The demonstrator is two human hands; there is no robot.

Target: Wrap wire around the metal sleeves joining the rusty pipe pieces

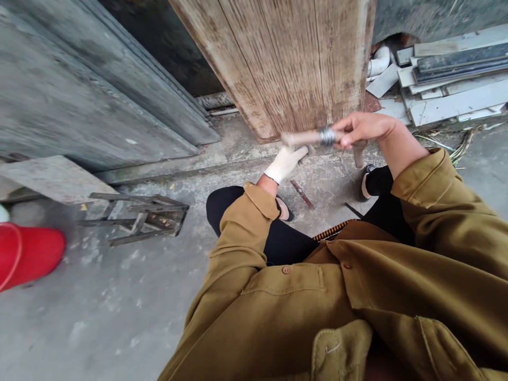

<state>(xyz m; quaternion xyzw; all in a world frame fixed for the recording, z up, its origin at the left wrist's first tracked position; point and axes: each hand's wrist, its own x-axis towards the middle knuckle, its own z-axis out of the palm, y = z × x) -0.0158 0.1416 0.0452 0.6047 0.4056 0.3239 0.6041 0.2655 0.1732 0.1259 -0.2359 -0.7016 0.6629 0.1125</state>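
Note:
My right hand (363, 128), bare, is closed around a wooden tool with a wire binding (304, 138). Silvery wire wraps its middle, its left end is smeared by motion, and another wooden part shows below the hand. My left hand (282, 164) wears a white glove and sits just under the tool's left end. Its fingers are curled together near the foot of a wooden panel (293, 69); what they hold, if anything, cannot be made out. On the concrete between my feet lies a thin reddish-brown rod (302, 194).
Left of me stand a small wooden stool (146, 214), tipped over, and a red bucket (32, 254). Grey boards (99, 100) lean at the upper left. Stacked white planks (456, 79) and a white pipe elbow (380, 61) lie at the right. A dark thin strip (353, 210) is by my right foot.

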